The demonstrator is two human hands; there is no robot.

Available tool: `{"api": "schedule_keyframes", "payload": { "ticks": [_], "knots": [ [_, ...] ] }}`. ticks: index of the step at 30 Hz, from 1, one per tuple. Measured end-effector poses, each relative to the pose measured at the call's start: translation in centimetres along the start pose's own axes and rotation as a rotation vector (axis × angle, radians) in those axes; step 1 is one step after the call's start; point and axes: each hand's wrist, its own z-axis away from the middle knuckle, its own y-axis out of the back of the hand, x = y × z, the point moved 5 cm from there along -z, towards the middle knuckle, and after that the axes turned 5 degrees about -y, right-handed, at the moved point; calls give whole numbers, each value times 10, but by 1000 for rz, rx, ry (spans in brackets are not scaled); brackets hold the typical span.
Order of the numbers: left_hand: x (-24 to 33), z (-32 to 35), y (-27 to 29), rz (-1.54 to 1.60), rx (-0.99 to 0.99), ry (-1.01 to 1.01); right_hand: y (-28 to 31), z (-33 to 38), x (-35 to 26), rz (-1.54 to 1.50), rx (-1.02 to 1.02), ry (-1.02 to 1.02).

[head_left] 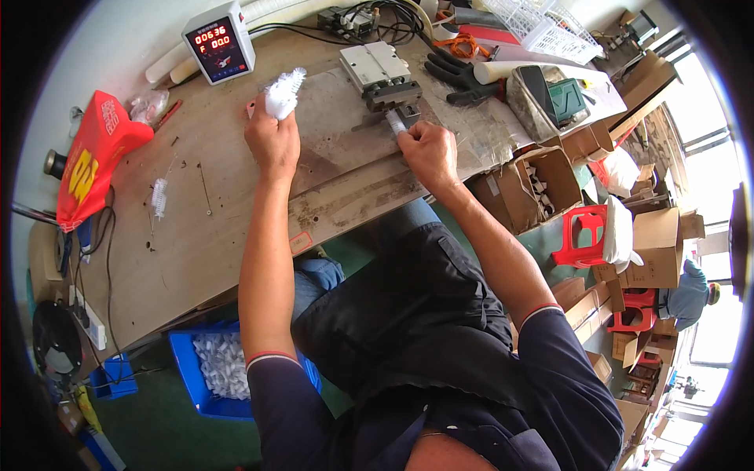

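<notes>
My left hand [273,147] is closed around a bunch of small white bristle brushes [284,92], held upright above the wooden workbench [228,177]. My right hand [430,157] pinches a small white bristle brush [394,121] by its near end. That brush's far end lies against the dark metal jaws [393,96] of a bench fixture with a pale metal block [375,64]; whether it sits inside them I cannot tell. Another white brush [159,198] lies alone on the left part of the bench.
A counter box with a red display [219,45] stands at the back left, near a red bag [98,161]. Black gloves [455,77] and a grey tray [550,98] are right. Below are a blue bin [184,361] of white pieces and a cardboard box [503,196]. Another person [687,294] is far right.
</notes>
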Motion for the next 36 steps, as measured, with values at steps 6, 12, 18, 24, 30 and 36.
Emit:
{"api": "schedule_keyframes", "payload": {
  "ticks": [6,12,18,24,30,36],
  "knots": [
    [11,-1,9,-18,46,-46,-6,7,-3,2,81,-4],
    [6,2,7,-16,-31,-4,-9,11,-6,-10,120,1],
    [10,3,7,-18,-32,-21,-11,10,-6,44,154,10],
    [8,2,8,-158,-19,-15,-9,6,-8,51,104,-15],
    [8,2,9,-187,6,-26,-9,6,-7,25,104,-33],
    [10,3,8,-202,-39,-30,-10,6,-5,1,129,-16]
  ]
}}
